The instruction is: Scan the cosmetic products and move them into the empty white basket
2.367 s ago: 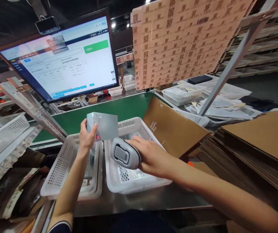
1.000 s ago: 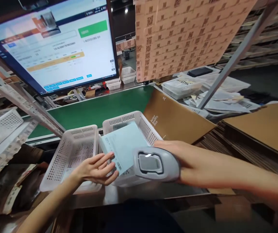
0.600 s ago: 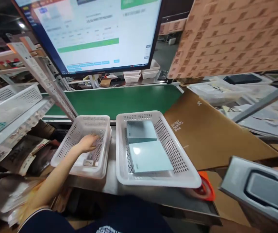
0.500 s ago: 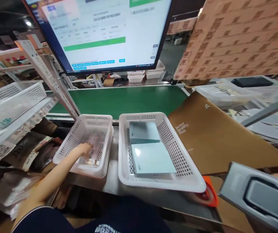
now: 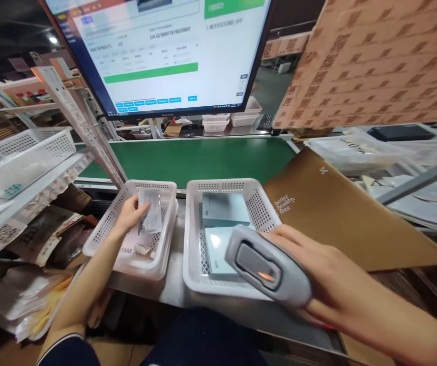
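Grey metal bench (image 5: 174,284): your left hand (image 5: 128,213) pinches clear plastic packet (image 5: 151,211) near far edge of white perforated basket (image 5: 151,185); right hand (image 5: 325,264) grips grey scanner (image 5: 267,267). Keep packet flat.

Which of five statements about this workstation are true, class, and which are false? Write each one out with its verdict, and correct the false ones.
1. The right hand holds a grey scanner. True.
2. Both hands hold scanners. False: the left hand holds a clear packet.
3. Two pale blue boxes lie in the right-hand basket. True.
4. The grey scanner blocks no box from view. False: it hides part of the nearer pale blue box.
5. No screen is lit. False: the monitor is lit and shows a green bar.
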`<state>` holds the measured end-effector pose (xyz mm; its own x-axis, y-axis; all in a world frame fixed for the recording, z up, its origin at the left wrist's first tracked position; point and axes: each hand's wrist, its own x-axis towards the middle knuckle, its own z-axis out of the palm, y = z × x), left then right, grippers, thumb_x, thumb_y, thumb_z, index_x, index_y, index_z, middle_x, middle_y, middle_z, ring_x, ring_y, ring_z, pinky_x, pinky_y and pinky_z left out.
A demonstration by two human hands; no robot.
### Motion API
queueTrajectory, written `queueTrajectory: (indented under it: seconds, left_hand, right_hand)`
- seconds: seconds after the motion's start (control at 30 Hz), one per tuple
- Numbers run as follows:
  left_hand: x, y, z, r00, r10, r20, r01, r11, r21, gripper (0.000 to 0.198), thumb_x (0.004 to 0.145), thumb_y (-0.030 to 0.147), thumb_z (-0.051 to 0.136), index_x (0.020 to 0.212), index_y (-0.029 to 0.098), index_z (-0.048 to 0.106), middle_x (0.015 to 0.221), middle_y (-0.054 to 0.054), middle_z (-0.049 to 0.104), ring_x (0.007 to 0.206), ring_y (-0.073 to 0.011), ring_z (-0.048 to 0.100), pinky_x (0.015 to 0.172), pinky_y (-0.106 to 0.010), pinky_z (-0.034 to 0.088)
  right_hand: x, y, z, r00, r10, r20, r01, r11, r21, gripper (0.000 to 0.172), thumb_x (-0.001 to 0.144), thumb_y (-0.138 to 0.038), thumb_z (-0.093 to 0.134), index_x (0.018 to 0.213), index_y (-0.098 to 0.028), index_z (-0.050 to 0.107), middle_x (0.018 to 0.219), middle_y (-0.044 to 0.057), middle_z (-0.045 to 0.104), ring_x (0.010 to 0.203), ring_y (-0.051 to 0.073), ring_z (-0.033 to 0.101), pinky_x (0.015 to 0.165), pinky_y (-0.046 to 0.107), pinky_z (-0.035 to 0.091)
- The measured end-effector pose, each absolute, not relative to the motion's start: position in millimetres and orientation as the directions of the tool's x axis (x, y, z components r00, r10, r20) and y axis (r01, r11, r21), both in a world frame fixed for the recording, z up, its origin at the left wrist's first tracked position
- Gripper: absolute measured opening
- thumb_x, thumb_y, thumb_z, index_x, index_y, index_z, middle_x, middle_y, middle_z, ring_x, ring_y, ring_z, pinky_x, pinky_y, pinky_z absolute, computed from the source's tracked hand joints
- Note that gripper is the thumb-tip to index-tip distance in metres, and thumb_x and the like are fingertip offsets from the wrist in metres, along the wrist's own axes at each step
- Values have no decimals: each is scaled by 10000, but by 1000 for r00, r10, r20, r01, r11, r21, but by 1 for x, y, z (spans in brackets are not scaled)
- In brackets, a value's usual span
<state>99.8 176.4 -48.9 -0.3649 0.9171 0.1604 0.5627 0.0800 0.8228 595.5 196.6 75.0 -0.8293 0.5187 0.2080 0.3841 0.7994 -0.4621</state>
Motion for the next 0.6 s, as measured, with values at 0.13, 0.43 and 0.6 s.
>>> queueTrajectory:
  seconds: [0.13, 0.43, 0.6]
  left_hand:
    - [181, 196, -25, -391, 900, 195, 333, -60, 941, 473, 775, 488, 810, 1103, 152, 745, 1092, -116, 817, 934, -262, 766, 822, -351, 600]
    - [234, 207, -74, -401, 913, 77, 385, 91, 918, 747, 841, 534, 805, 1451, 179, 558, 1382, -193, 724, 1014, -270, 771, 950, -440, 619]
    - [154, 220, -93, -529, 839, 127, 638, 295, 711, 611, 974, 397, 676, 1501, 121, 538, 1521, -282, 613, 1322, -361, 666, 1178, -574, 483]
  right_hand:
    - [548, 194, 79, -854, 520, -31, 482, 767, -424, 492, 848, -149, 628, 1332, -234, 603, 1179, 96, 647, 928, 276, 712, 754, 392, 549]
    - [528, 197, 58, -828, 488, -276, 560, 755, -343, 466, 874, -147, 625, 1337, -199, 632, 1218, 116, 653, 914, 294, 707, 736, 391, 488]
    - [587, 212, 23, -837, 547, 12, 478, 742, -471, 610, 868, -155, 552, 1465, -280, 561, 1196, 110, 680, 1004, 303, 733, 801, 425, 616]
